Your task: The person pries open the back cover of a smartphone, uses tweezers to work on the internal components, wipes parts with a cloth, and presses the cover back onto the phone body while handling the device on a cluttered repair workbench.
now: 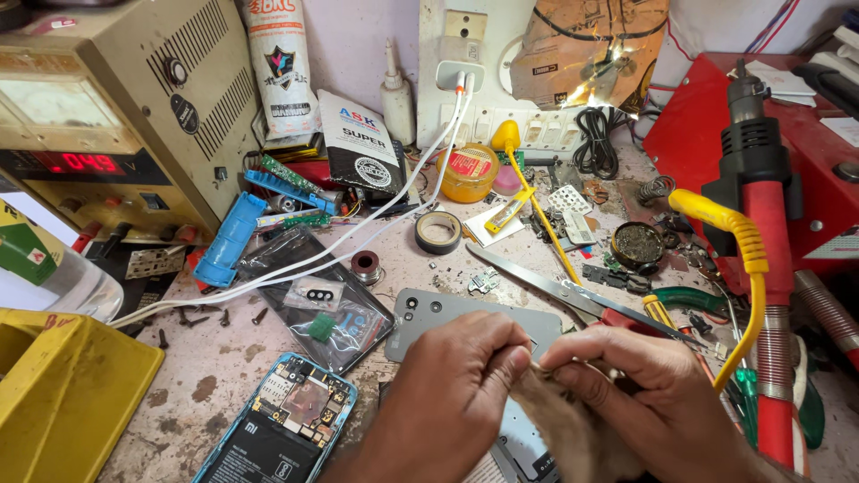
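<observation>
Nearest the camera, both hands meet low in the middle of the view: the left hand (456, 394) has its fingers (510, 362) pinched shut on the top edge of a brown cloth (573, 434), and the right hand (644, 389) pinches the same edge from the other side, thumb tips almost touching. The cloth hangs soft and limp between the palms, so it looks light, easy to bunch and unlikely to slip; a fold or a corner gives the surest hold, as the hands have it now. Whether something small sits inside the pinch cannot be told. Just beneath and behind the hands lies a grey phone back cover (474, 322), thin and flat, likely stiff yet easy to scratch or bend, best lifted by its long edges. Left of it on the bench (192, 394) is an opened phone (286, 425) with its circuit board bare, a fragile thing to hold by the frame only. Further back lie metal tweezers (528, 277), a roll of black tape (438, 232) and white cables (358, 233) running up to a wall socket. At the right stands a red hot-air tool (761, 224); at the far left, a beige power supply (116, 107) with a red display.
</observation>
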Motion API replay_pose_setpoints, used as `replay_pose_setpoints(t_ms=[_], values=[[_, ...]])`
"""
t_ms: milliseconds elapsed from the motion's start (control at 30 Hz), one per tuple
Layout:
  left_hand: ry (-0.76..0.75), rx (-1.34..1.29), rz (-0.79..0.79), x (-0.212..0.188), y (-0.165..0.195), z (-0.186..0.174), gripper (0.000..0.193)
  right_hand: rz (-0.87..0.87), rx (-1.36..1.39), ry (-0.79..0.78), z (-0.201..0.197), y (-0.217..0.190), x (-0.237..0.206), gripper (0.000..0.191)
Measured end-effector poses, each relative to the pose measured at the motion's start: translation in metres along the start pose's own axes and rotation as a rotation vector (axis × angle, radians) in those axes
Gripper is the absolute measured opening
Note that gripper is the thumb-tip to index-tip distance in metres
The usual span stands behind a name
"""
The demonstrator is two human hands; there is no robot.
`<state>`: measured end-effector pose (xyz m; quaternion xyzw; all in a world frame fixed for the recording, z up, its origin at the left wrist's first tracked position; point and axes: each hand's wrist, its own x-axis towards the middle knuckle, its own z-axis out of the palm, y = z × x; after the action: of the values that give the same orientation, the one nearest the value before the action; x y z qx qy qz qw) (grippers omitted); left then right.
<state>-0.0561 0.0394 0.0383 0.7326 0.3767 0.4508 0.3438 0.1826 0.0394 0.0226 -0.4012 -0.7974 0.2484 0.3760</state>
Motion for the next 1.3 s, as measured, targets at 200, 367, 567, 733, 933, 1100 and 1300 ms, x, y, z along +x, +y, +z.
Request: replay_pose_setpoints(t_ms=[200, 367, 567, 733, 933, 1100, 1300], values=[[0.032, 0.139, -0.043, -0.004, 0.003, 0.012, 0.028, 0.015, 0.056, -0.008, 0.003, -0.003, -0.004, 0.013], [-0.053, 0.237, -0.037, -0.002, 0.005, 0.002, 0.044, 0.051, -0.089, -0.002, 0.004, -0.008, -0.004, 0.010], [0.047, 0.011, 0.124, 0.001, 0.006, -0.001, 0.023, -0.136, -0.167, 0.071, 0.001, -0.014, 0.004, 0.007], [-0.011, 0.029, 0.077, 0.000, 0.003, -0.001, 0.013, -0.040, -0.105, 0.079, 0.001, -0.016, 0.004, 0.009], [-0.071, -0.118, -0.081, -0.002, 0.004, 0.006, 0.009, -0.162, -0.193, 0.116, 0.003, -0.020, 0.002, 0.016], [-0.099, -0.346, -0.213, -0.001, 0.007, 0.007, 0.022, -0.235, -0.288, 0.156, 0.003, -0.023, 0.004, 0.016], [-0.099, -0.174, -0.277, 0.003, 0.007, 0.001, 0.021, -0.287, -0.288, 0.191, 0.002, -0.026, 0.005, 0.019]])
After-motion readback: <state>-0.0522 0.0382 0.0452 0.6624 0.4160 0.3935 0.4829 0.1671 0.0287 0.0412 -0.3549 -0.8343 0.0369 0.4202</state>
